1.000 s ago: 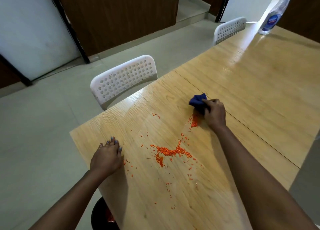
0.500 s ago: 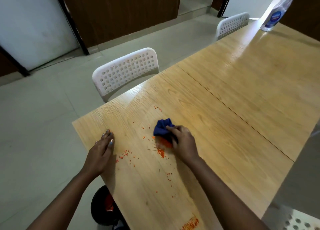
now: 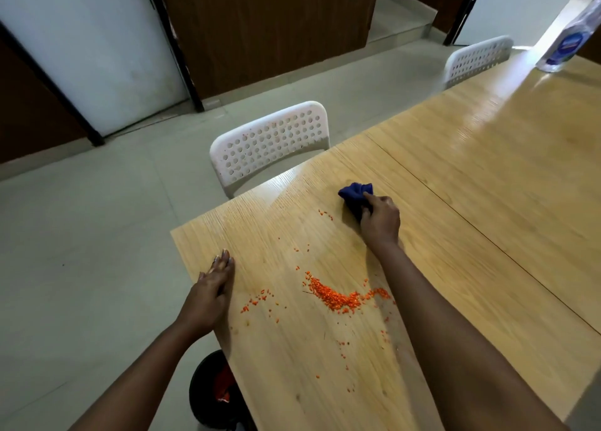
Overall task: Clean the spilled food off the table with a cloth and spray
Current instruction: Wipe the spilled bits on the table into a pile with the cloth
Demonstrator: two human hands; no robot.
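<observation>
Orange food crumbs [image 3: 338, 297] lie in a heap on the wooden table [image 3: 487, 203], with smaller bits scattered around it. My right hand [image 3: 380, 219] grips a bunched blue cloth [image 3: 354, 195] and presses it on the table, beyond the heap. At the table's left edge my left hand [image 3: 214, 284] rests flat with straight fingers, near a few stray crumbs [image 3: 257, 300]. A clear spray bottle [image 3: 566, 40] with a blue label stands at the table's far right end.
A white perforated chair [image 3: 270, 144] is tucked in at the table's far side, and a second one [image 3: 474, 60] stands farther along. A black bin [image 3: 214, 391] with red contents sits on the floor below the table's near left edge.
My right hand has moved the cloth away from me, from the crumbs to a spot beyond them. The crumbs now lie gathered in a heap nearer me. My left hand stays at the edge.
</observation>
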